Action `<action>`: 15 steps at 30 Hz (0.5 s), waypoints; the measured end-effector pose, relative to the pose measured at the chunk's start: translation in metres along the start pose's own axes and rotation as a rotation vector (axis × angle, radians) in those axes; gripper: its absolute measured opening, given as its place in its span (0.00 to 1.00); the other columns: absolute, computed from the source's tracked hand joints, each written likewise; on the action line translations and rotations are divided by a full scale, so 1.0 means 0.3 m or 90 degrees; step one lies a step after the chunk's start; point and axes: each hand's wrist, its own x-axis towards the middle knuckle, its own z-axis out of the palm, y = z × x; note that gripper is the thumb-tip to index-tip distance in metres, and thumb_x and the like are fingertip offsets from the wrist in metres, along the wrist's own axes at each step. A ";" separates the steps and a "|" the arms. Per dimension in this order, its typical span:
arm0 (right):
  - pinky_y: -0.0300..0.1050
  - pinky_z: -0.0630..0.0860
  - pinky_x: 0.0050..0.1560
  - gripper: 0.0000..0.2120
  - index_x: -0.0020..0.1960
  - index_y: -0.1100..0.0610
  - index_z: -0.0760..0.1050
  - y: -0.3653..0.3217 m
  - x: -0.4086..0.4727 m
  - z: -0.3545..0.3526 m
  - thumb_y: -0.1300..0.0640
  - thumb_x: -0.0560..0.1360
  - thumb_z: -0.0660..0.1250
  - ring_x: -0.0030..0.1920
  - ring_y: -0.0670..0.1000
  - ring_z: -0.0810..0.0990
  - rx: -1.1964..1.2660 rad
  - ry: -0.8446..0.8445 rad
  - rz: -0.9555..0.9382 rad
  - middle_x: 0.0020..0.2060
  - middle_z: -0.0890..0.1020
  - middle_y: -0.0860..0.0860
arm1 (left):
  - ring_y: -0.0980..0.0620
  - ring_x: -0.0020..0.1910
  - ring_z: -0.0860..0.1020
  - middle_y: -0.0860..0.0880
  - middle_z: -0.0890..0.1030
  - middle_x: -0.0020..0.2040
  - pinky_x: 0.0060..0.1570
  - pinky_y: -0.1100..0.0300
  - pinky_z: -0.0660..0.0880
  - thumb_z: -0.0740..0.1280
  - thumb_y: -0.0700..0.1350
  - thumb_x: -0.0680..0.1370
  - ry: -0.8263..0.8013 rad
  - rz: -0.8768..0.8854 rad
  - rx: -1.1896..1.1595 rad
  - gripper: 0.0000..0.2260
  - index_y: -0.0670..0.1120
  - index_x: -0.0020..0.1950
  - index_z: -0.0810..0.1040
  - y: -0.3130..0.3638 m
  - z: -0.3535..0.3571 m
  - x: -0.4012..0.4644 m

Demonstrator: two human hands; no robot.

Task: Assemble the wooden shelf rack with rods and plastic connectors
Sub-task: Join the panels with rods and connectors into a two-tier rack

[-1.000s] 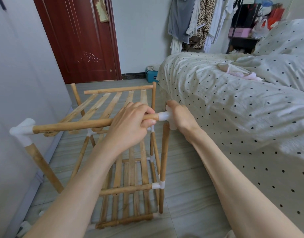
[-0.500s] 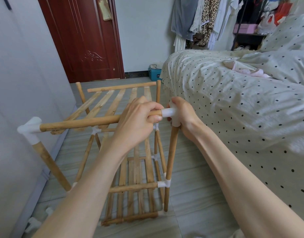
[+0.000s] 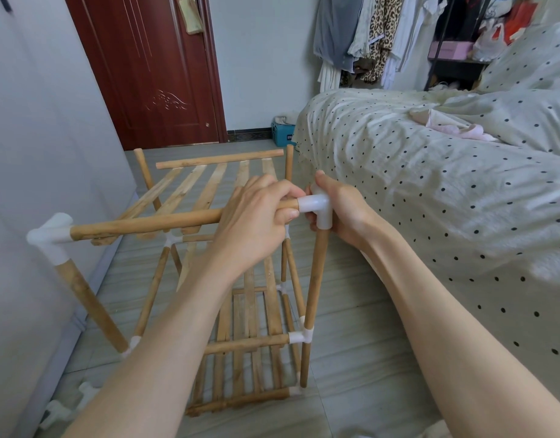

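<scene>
The wooden shelf rack (image 3: 250, 311) stands on the floor between wall and bed, with slatted shelves and white joints. My left hand (image 3: 256, 219) grips the right end of the near top rod (image 3: 146, 224). That end sits in a white plastic corner connector (image 3: 318, 207), which my right hand (image 3: 345, 210) holds from behind. The connector caps the near right upright rod (image 3: 315, 279). At the rod's left end another white connector (image 3: 49, 237) joins it to the slanting near left upright (image 3: 89, 305).
A bed with a dotted cover (image 3: 446, 191) runs along the right, close to the rack. A pale wall (image 3: 35, 153) flanks the left. Loose white connectors (image 3: 70, 406) lie on the floor at lower left. A dark red door (image 3: 152, 74) and hanging clothes (image 3: 367, 36) stand behind.
The view has shifted slightly, so the rack sits a bit further right. Both hands keep their hold on rod and connector; the connector shows more clearly between them.
</scene>
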 end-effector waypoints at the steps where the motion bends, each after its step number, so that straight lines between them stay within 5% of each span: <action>1: 0.43 0.69 0.35 0.21 0.37 0.56 0.70 0.000 0.000 -0.005 0.45 0.81 0.51 0.28 0.48 0.71 -0.007 -0.001 0.001 0.25 0.73 0.49 | 0.57 0.49 0.68 0.55 0.71 0.47 0.49 0.61 0.60 0.65 0.43 0.77 0.001 0.001 0.000 0.11 0.53 0.58 0.77 0.002 0.001 0.001; 7: 0.43 0.68 0.35 0.22 0.35 0.53 0.71 -0.013 0.002 -0.015 0.43 0.81 0.51 0.28 0.47 0.72 -0.092 0.023 -0.036 0.26 0.73 0.47 | 0.55 0.50 0.69 0.55 0.71 0.47 0.47 0.63 0.56 0.65 0.43 0.77 0.018 0.009 0.029 0.12 0.54 0.59 0.76 0.008 0.005 0.004; 10: 0.40 0.74 0.32 0.22 0.42 0.57 0.73 -0.009 -0.002 -0.012 0.44 0.81 0.51 0.29 0.48 0.77 -0.148 0.065 -0.037 0.32 0.78 0.52 | 0.54 0.52 0.69 0.56 0.71 0.47 0.47 0.62 0.57 0.65 0.43 0.77 0.016 0.006 0.036 0.12 0.54 0.59 0.76 0.005 0.012 0.005; 15: 0.49 0.75 0.45 0.18 0.45 0.58 0.73 0.015 0.003 -0.027 0.45 0.80 0.54 0.38 0.55 0.75 -0.230 0.159 -0.065 0.38 0.76 0.58 | 0.56 0.50 0.67 0.56 0.70 0.48 0.49 0.60 0.60 0.64 0.44 0.78 -0.018 0.007 0.052 0.12 0.55 0.60 0.75 -0.001 0.025 0.007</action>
